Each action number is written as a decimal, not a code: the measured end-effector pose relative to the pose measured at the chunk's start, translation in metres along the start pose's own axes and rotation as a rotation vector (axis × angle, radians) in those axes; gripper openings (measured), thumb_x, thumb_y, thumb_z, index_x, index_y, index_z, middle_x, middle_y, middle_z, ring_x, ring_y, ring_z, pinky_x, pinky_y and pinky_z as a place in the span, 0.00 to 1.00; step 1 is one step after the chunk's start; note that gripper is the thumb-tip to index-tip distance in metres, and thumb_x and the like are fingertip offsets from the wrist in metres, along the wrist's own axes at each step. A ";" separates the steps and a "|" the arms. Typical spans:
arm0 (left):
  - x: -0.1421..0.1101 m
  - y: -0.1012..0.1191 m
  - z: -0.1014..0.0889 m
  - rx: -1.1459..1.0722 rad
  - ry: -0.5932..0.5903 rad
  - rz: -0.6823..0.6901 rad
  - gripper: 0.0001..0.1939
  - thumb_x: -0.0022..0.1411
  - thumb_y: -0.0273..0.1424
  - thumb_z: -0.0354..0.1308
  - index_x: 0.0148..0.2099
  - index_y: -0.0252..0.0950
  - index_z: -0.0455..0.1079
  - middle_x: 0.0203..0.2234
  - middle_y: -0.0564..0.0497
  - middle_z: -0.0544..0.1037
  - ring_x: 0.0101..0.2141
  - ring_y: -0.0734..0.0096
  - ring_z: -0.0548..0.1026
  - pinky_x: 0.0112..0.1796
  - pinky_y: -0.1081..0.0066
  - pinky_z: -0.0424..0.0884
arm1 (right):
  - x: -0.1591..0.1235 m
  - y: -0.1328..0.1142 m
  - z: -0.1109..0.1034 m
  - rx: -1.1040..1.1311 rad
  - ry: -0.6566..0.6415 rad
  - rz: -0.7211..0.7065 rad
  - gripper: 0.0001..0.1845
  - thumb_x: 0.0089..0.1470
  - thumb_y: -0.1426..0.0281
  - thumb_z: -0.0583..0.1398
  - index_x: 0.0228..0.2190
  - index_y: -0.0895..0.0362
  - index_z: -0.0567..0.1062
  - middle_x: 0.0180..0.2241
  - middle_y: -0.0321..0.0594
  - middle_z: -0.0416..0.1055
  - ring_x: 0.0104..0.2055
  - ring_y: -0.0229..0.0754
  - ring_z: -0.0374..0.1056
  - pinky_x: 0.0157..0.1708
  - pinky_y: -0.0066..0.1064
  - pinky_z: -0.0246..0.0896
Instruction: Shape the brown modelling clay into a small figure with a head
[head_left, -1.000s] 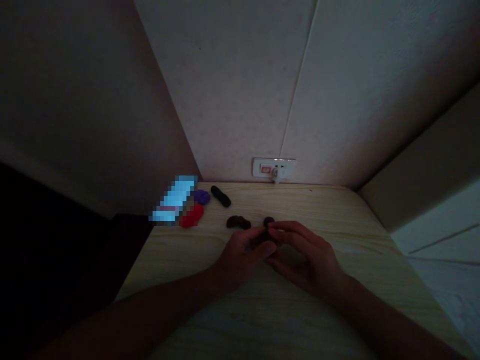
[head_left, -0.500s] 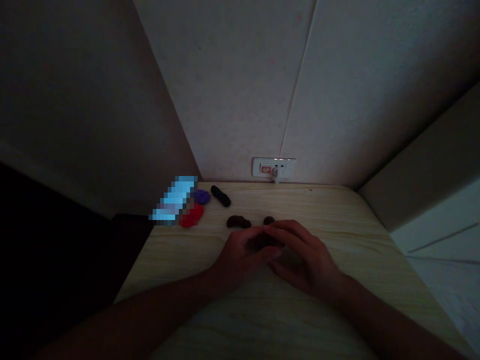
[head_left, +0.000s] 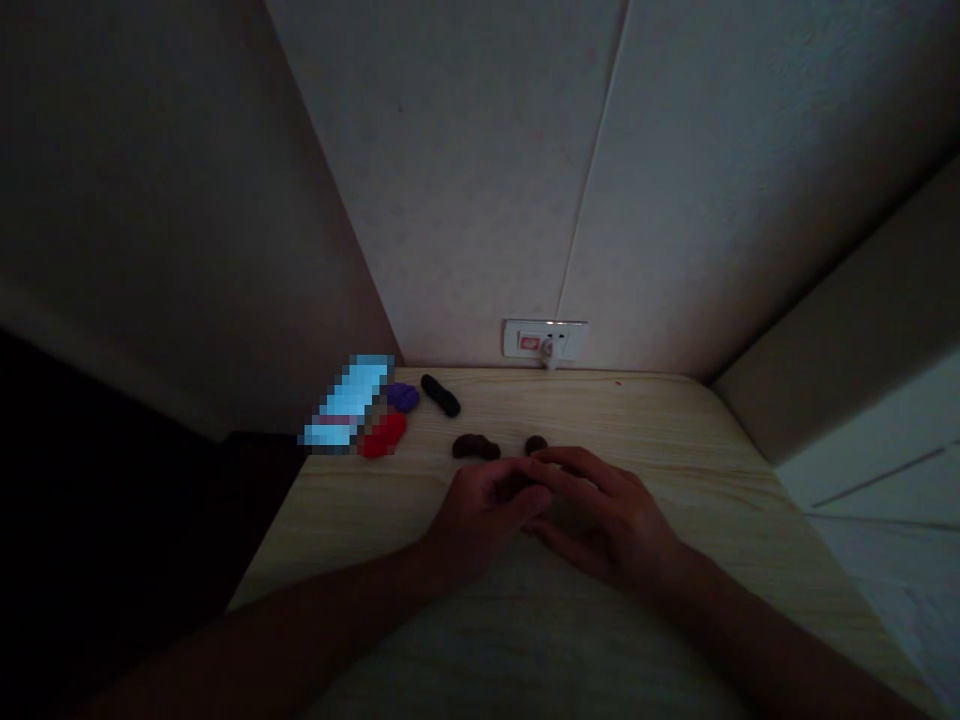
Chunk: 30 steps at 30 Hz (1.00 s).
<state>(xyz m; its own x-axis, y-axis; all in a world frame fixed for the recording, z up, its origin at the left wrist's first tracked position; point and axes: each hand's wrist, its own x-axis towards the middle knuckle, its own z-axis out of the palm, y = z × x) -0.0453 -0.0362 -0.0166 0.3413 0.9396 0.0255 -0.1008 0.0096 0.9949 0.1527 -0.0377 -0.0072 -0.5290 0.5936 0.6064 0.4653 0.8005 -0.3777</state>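
My left hand [head_left: 480,520] and my right hand [head_left: 611,515] meet just above the table, fingertips together and fingers curled. A dark brown lump [head_left: 511,488], which looks like modelling clay, is pinched between them, mostly hidden by fingers and shadow. Just beyond my left fingers lies a curved brown clay roll [head_left: 476,447]. A small brown ball [head_left: 535,445] sits right behind my right fingertips.
Farther back on the wooden table [head_left: 360,520] lie a black clay roll [head_left: 440,396], a purple lump [head_left: 403,397] and a red lump [head_left: 384,435]. A blurred bright phone-like screen [head_left: 349,400] stands at the left edge. A wall socket [head_left: 546,340] holds a plug.
My fingers have closed in over the brown lump, so less of it shows. My left thumb has shifted slightly left. The lumps on the table stay in place.
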 end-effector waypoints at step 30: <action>0.006 -0.012 -0.004 -0.363 -0.126 -0.023 0.19 0.63 0.42 0.69 0.47 0.32 0.80 0.38 0.45 0.83 0.38 0.65 0.80 0.41 0.69 0.74 | -0.003 -0.006 0.007 0.128 0.004 0.024 0.42 0.62 0.74 0.62 0.72 0.57 0.53 0.68 0.59 0.64 0.64 0.51 0.72 0.56 0.39 0.77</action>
<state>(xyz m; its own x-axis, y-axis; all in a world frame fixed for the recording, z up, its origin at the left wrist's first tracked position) -0.0461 -0.0296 -0.0290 0.4577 0.8883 0.0377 -0.4084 0.1724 0.8964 0.1465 -0.0438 -0.0119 -0.5155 0.6127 0.5991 0.3829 0.7902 -0.4785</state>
